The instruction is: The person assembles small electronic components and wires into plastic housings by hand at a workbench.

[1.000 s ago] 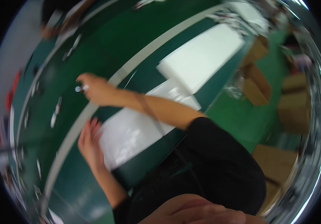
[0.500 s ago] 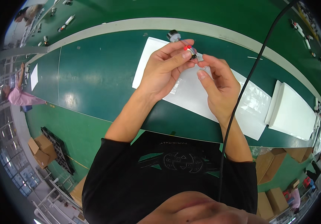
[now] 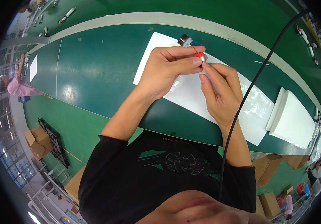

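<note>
My left hand (image 3: 162,71) pinches a small red-and-white part (image 3: 200,56) between thumb and fingers, over the white sheets. Thin wires run from this part to a short black-and-silver cylinder with a pale end (image 3: 185,40), which looks like a small motor and sticks out beyond my left fingers. My right hand (image 3: 224,87) is close beside it on the right. Its index fingertip touches the lower end of the red-and-white part, while the thumb stays apart from the index finger. The left fingers partly cover the part, so its exact kind is unclear.
Below my hands, white sheets (image 3: 151,56) and clear plastic bags (image 3: 255,102) lie on the green table (image 3: 97,67). A white stack (image 3: 293,121) sits at right. A black cable (image 3: 255,76) crosses the view. Cardboard boxes (image 3: 41,140) stand on the floor; a person in pink (image 3: 18,87) is far left.
Both hands, with the red-and-white part and the wired cylinder, have shifted slightly right in the view. My right index fingertip has come up against the part; before, it was apart from it.
</note>
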Tool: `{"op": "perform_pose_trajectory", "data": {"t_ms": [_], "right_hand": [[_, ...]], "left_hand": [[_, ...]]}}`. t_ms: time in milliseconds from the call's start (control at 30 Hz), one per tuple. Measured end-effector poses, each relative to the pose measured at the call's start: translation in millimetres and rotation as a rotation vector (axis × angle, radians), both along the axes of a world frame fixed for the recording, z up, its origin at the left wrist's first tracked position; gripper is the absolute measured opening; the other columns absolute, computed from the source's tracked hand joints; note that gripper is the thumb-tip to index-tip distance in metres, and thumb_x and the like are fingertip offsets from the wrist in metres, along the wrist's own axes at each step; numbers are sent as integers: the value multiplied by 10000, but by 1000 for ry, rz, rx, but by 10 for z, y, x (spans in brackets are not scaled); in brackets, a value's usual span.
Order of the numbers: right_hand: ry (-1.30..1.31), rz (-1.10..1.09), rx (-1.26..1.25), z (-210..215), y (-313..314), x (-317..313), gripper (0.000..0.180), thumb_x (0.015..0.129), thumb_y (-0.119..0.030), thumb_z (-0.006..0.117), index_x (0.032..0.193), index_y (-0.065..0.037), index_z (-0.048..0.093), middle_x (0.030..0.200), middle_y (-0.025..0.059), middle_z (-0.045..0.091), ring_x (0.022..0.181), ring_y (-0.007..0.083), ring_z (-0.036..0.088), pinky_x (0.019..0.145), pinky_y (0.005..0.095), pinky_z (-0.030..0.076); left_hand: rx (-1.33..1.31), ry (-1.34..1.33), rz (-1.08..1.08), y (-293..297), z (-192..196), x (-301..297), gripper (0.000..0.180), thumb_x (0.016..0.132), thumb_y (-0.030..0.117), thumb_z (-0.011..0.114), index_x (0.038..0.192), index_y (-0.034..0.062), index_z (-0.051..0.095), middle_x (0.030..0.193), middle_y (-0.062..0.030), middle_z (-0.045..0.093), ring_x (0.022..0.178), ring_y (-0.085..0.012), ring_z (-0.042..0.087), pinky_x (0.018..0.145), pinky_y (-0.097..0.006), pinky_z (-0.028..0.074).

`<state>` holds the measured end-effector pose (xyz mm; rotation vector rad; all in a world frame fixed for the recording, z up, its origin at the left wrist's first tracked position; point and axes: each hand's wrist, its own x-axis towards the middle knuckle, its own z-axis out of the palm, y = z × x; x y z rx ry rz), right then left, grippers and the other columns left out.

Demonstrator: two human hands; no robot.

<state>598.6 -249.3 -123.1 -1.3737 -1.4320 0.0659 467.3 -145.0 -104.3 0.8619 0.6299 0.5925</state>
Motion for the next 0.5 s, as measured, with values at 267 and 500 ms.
{"op": "perform_pose_trajectory", "data": {"t_ms": [267, 500], "right_hand": [[-344, 33, 62, -53, 38, 58, 412, 618, 41, 723, 1025, -20, 701, 983, 79, 626, 732, 210, 555, 592, 282, 465], [-555, 27, 96, -50, 16, 81, 347, 630, -39, 701, 976, -14, 715, 1008, 63, 649, 738, 200, 545, 591, 274, 452]], "left_hand": [[-25, 85, 21, 50, 16, -37, 212, 860, 3, 649, 1044, -101, 652, 994, -192, 675, 892, -229, 682, 800, -336, 591], [1, 136, 4, 48, 18, -71, 194, 843, 11, 675, 996, -108, 664, 973, -189, 680, 840, -207, 683, 775, -300, 584]]}}
